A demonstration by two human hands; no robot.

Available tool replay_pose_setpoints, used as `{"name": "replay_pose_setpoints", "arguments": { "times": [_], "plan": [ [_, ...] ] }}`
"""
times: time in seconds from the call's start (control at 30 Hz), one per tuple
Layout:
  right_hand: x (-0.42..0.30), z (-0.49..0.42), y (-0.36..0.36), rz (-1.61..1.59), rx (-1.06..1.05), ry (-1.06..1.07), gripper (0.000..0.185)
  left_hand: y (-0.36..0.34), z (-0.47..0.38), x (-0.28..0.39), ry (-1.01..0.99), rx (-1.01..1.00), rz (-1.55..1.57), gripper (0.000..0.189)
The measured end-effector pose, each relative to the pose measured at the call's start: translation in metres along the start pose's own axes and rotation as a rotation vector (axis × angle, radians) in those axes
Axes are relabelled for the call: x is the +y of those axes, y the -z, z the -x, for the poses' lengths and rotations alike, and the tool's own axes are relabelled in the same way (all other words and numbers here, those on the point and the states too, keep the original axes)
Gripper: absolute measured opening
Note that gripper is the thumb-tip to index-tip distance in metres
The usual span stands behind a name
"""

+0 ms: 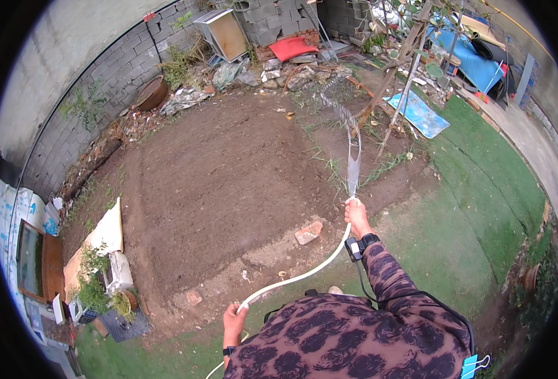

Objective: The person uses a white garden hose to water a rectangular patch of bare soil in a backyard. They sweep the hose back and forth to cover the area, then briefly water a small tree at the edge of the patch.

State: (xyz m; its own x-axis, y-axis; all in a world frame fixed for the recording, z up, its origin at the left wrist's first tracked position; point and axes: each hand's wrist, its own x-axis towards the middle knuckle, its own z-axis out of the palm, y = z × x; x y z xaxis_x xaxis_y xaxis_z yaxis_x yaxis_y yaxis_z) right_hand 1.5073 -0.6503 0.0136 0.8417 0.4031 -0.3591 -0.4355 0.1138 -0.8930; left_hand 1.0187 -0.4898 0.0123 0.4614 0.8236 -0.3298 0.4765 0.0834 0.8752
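Observation:
A pale garden hose (pixel 302 277) runs in a curve from my left hand to my right. My right hand (pixel 356 215) grips its outlet end, and water (pixel 353 168) fans out of it past the fingers, breaking into drops near the wooden poles. Lower down, my left hand (pixel 234 324) holds the hose further back, and the rest of it trails off at the bottom edge. Beyond both hands lies a bare soil bed (pixel 212 189). Some grassy plants (pixel 331 170) grow just beside the stream of water.
Two broken bricks, one (pixel 309 232) near my right hand and one (pixel 194 297) further left, lie at the bed's edge. Wooden poles (pixel 392 76) stand ahead. Green artificial turf (pixel 478 189) spreads right, with a blue sheet (pixel 419 113) beside it. Potted plants (pixel 92 289) stand left.

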Motion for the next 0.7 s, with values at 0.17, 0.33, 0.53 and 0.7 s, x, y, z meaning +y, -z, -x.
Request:
{"name": "replay_pose_setpoints", "arguments": {
  "times": [0.17, 0.33, 0.53, 0.7],
  "plan": [
    [0.003, 0.005, 0.004, 0.012, 0.052, -0.014, 0.018, 0.002, -0.003, -0.001, 0.006, -0.018, -0.075, 0.019],
    [0.010, 0.008, 0.012, 0.018, -0.047, -0.120, 0.018, 0.004, -0.007, -0.002, -0.004, 0.005, -0.058, 0.021],
    [0.010, 0.009, 0.014, -0.039, 0.104, 0.022, 0.017, 0.004, -0.008, 0.000, 0.017, -0.027, -0.084, 0.020],
    [0.009, 0.007, 0.018, -0.034, 0.116, -0.013, 0.017, 0.000, -0.009, 0.001, 0.010, -0.039, -0.047, 0.020]
  ]
}}
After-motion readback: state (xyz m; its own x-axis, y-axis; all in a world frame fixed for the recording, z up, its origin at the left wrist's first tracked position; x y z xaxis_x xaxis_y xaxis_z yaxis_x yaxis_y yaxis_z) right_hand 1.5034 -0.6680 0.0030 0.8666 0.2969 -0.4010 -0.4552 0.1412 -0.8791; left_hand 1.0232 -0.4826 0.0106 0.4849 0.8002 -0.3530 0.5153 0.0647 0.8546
